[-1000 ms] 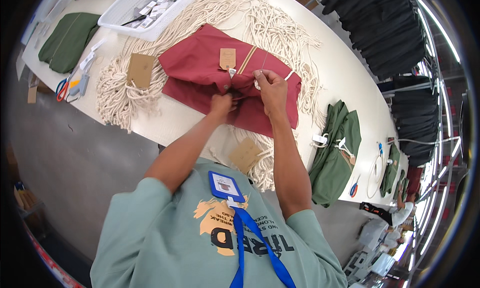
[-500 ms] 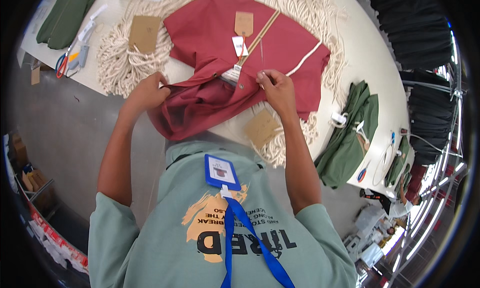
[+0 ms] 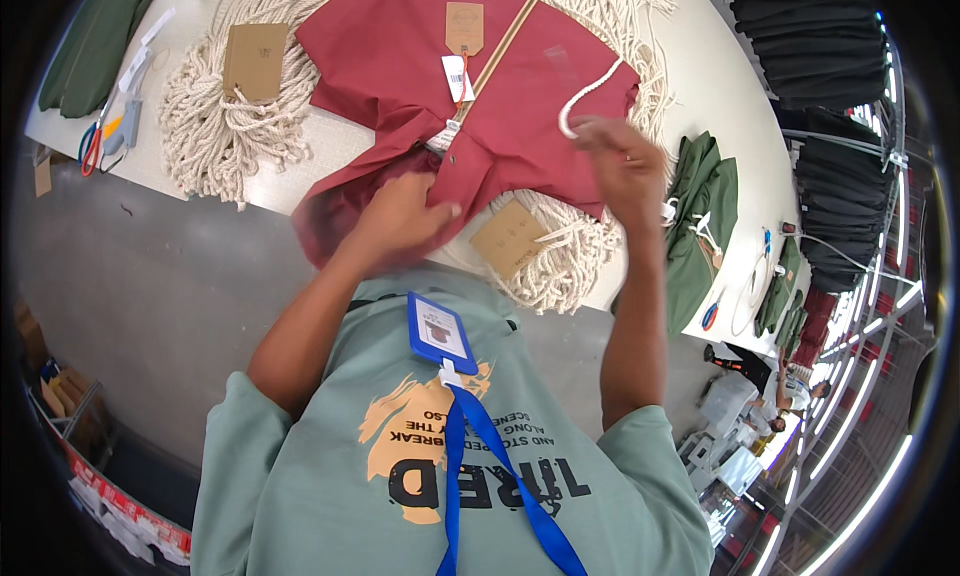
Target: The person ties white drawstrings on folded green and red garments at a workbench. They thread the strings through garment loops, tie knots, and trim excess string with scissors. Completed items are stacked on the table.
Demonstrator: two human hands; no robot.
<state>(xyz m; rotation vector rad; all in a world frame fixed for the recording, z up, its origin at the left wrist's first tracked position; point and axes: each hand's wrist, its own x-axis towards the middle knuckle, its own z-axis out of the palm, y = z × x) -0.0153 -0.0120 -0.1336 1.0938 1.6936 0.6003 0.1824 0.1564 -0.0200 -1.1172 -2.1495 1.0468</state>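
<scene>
A maroon garment [image 3: 530, 136] with a tan zipper, a brown tag [image 3: 464, 26] and a white label [image 3: 455, 78] lies across rope bundles. My left hand [image 3: 400, 216] is on the folded lower flap, thumb apart, fingers loosely extended and partly in the fabric. My right hand [image 3: 620, 161], raised over the garment's right side and slightly blurred, has its fingers closed on the end of a white cord [image 3: 590, 86].
Cream rope bundles [image 3: 215, 146] with brown cards, folded green garments [image 3: 695, 246], orange-handled scissors [image 3: 90, 151] and a glue gun [image 3: 125, 136] share the white table [image 3: 290, 191]. Dark garments [image 3: 830, 206] hang at right; co-workers [image 3: 790, 396] are beyond.
My left hand has moved from the flap's left edge inward to the middle. My right hand has shifted right with the cord. The garment is more spread out than a second ago.
</scene>
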